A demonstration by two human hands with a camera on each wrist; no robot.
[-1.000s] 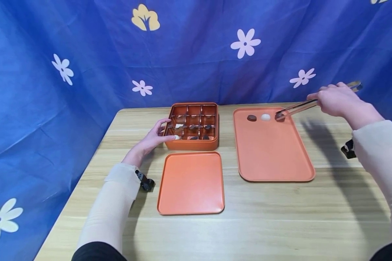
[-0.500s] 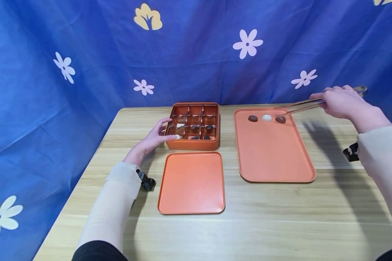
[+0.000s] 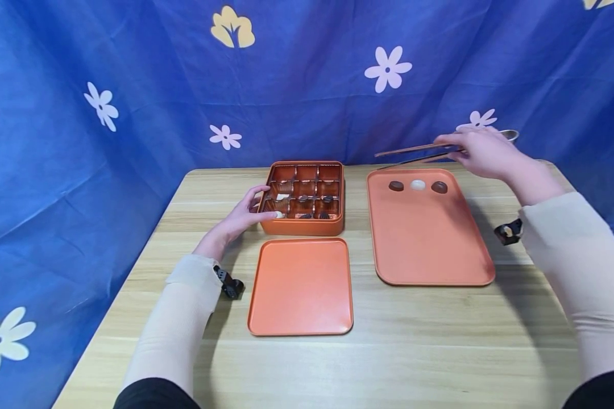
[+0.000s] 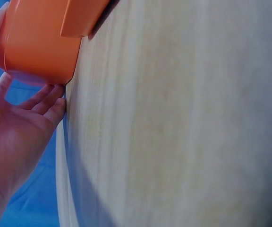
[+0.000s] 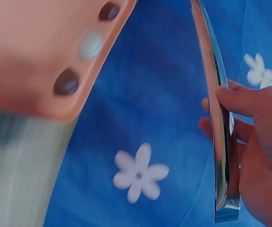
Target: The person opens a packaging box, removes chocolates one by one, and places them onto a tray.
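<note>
Extending leftward from the grasping fingers of the right hand (image 3: 483,152), the tongs (image 3: 409,149) hold their long axis crosswise, parted tips pointing left, apart from the tray (image 3: 430,244). Nearer the person than these fingers, the tray bears two brown pieces (image 3: 396,186) flanking a white one (image 3: 417,184). The left hand (image 3: 240,216) touches the compartmented box (image 3: 301,228) with relaxed fingers; rightward of them stand white pieces (image 3: 282,196), then dark ones (image 3: 327,199).
</note>
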